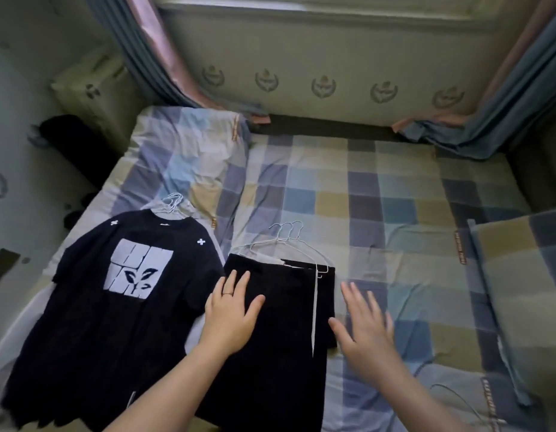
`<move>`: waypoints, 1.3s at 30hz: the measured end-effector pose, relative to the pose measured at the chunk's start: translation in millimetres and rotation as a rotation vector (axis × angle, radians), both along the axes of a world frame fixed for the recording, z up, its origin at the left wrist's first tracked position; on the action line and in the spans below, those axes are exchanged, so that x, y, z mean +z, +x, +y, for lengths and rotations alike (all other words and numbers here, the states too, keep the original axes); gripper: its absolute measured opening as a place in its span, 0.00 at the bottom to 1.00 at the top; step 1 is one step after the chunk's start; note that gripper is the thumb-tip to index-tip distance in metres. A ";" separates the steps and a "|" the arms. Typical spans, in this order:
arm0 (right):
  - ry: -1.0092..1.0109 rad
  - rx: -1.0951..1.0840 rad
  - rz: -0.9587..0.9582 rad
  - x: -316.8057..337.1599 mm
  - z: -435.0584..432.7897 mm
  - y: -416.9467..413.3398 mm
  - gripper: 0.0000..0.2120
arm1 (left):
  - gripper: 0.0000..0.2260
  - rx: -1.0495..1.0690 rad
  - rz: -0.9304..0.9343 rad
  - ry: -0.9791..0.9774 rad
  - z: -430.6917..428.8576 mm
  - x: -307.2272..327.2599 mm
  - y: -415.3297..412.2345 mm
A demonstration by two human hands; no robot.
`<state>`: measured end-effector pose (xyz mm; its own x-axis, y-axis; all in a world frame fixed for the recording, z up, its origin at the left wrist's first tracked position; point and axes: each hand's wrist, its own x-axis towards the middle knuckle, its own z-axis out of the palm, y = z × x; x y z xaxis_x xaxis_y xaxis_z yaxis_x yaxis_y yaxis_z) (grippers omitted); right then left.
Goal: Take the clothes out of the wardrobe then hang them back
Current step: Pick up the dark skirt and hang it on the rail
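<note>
Head view looks down on my bed (395, 188), where the clothes lie spread on the checked sheet. My left hand (231, 310) rests flat on the left part of the black trousers (283, 353), fingers straight and a little apart, gripping nothing. My right hand (364, 325) is blurred, fingers spread wide, over the sheet just beside the trousers' right edge; whether it touches the sheet I cannot tell. The trousers lie between my two hands, with their wire hangers (286, 238) sticking out at the far end and a white cord (315, 307) running down them. Left of my left hand, touching the trousers' edge, lies the dark T-shirt (93, 322) with its white print, its collar towards the pillow (183, 151).
</note>
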<state>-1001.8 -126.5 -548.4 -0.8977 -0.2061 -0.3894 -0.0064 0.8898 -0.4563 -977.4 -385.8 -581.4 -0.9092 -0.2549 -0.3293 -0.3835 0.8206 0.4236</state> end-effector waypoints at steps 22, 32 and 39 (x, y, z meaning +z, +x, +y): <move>0.259 0.048 -0.052 -427.7 -117.6 -223.5 0.31 | 0.29 -0.160 -0.183 -0.018 -151.7 -407.8 -231.1; 0.260 -0.092 0.077 -465.0 -117.0 -288.7 0.21 | 0.13 -0.064 -0.002 -0.084 -177.2 -444.4 -282.8; 0.106 -0.139 0.137 -368.2 -80.4 -280.8 0.11 | 0.08 -0.149 0.138 0.081 -177.5 -350.6 -273.6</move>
<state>-1282.7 -206.9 -916.6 -0.9605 -0.0411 -0.2751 0.0644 0.9293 -0.3637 -1251.0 -563.3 -932.0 -0.9728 -0.0923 -0.2126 -0.1943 0.8249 0.5309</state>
